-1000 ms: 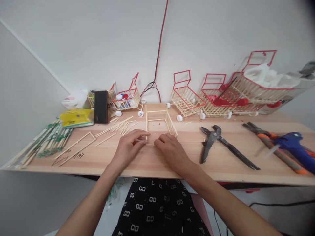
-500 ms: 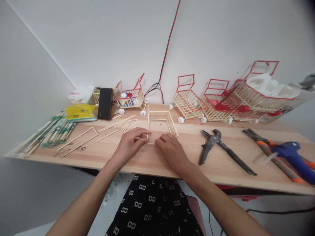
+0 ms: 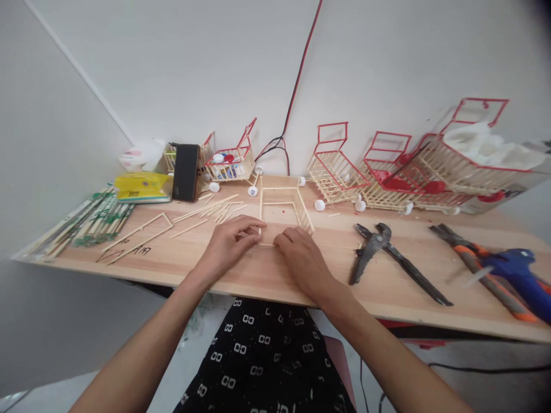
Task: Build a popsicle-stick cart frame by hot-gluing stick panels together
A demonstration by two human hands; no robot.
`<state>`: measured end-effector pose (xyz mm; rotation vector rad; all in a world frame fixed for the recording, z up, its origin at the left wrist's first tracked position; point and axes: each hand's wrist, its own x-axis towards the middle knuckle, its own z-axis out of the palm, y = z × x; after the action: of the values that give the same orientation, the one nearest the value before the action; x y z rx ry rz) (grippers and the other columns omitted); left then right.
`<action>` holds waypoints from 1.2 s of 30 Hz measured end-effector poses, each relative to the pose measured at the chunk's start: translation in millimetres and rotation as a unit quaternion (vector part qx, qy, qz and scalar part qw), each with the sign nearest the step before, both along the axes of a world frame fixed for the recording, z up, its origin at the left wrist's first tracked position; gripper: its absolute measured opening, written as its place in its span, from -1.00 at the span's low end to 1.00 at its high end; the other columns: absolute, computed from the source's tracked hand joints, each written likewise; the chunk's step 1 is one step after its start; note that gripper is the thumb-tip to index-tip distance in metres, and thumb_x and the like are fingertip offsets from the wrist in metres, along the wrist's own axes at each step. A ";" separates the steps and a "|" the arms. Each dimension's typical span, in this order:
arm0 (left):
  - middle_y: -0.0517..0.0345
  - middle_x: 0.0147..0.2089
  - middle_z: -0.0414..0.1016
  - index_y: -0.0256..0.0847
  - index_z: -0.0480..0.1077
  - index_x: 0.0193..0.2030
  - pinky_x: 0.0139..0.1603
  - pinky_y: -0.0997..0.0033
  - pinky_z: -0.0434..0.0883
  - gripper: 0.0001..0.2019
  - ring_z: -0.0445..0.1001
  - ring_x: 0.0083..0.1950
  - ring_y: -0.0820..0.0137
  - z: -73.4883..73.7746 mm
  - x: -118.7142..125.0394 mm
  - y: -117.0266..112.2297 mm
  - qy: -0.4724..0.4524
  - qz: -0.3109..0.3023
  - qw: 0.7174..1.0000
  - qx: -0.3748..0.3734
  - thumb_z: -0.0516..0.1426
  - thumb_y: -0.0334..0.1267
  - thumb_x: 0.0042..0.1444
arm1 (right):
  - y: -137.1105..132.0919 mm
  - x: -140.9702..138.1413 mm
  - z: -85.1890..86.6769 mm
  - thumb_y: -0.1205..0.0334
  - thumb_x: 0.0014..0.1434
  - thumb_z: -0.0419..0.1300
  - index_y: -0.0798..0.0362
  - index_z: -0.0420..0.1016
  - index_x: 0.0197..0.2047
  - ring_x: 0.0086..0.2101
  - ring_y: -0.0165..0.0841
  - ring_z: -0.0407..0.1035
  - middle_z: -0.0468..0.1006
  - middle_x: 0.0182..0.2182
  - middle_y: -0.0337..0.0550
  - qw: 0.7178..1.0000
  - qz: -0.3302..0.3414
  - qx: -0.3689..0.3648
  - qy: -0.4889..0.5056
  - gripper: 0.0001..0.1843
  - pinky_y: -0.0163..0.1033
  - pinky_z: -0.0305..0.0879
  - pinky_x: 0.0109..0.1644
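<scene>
A small open frame of thin wooden sticks (image 3: 304, 213) stands on the wooden table in front of me, with upright slats along its right side. My left hand (image 3: 230, 244) is closed at the near left corner, thumb and fingertips pinching the frame's stick there. My right hand (image 3: 301, 258) has its fingers curled down over the near right part, gripping the frame by the front stick; its fingers hide that corner. Loose cut sticks (image 3: 219, 211) lie behind my left hand. Farther left lies a three-sided stick frame (image 3: 142, 228).
Stick-built toy carts (image 3: 230, 169) with white wheels line the wall, more of them (image 3: 340, 178) at right. Adjustable pliers (image 3: 374, 246), orange-handled cutters (image 3: 486, 275) and a blue glue gun (image 3: 512, 272) lie right. At left are a phone (image 3: 186, 172), yellow pack (image 3: 142, 186) and bundled sticks (image 3: 103, 221).
The camera view has shifted slightly, so the scene sits a little differently. Both hands stay at the near side of the stick frame with nearly the same grip.
</scene>
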<state>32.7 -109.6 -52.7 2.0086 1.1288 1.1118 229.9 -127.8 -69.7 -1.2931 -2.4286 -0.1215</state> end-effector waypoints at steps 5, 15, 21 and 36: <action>0.10 -0.11 0.53 -0.09 0.48 -0.05 -0.21 0.42 0.49 -0.76 0.49 -0.21 0.45 0.5 -0.4 -0.6 0.008 -0.002 1.000 0.004 0.14 -0.35 0.14 | -0.4 -0.2 1.0 0.51 0.22 0.06 0.09 0.41 -0.26 -0.22 -0.24 0.22 0.44 -0.26 -0.07 1.000 -0.005 -0.003 0.000 -0.83 -0.19 0.16 -0.07; 0.11 -0.17 0.53 -0.10 0.48 -0.04 -0.22 0.41 0.49 -0.74 0.50 -0.22 0.45 1.1 -0.8 0.0 0.007 -0.005 1.000 0.005 0.14 -0.37 0.12 | 0.4 -0.4 2.4 0.49 0.23 0.07 0.08 0.42 -0.23 -0.20 -0.26 0.27 0.46 -0.25 -0.09 1.000 -0.011 -0.016 -0.009 -0.84 -0.21 0.15 -0.11; 0.12 -0.14 0.52 -0.10 0.48 -0.04 -0.22 0.44 0.49 -0.74 0.49 -0.22 0.46 -0.6 -1.3 0.4 0.003 0.000 1.000 0.006 0.14 -0.38 0.13 | 1.2 0.2 2.3 0.44 0.26 0.07 0.07 0.42 -0.24 -0.21 -0.25 0.28 0.47 -0.27 -0.10 1.000 -0.008 -0.009 -0.010 -0.85 -0.18 0.12 -0.11; 0.12 -0.14 0.53 -0.10 0.49 -0.07 -0.23 0.46 0.49 -0.76 0.49 -0.22 0.47 0.8 0.0 -1.0 0.000 0.003 1.000 -0.004 0.14 -0.38 0.13 | 2.4 -0.6 0.3 0.47 0.24 0.04 0.05 0.39 -0.25 -0.24 -0.27 0.24 0.44 -0.28 -0.10 1.000 -0.005 -0.017 0.010 -0.83 -0.21 0.15 -0.12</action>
<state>32.7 -110.6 -51.8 1.9994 1.1383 1.1085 229.3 -125.3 -69.4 -1.3156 -2.4177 -0.0709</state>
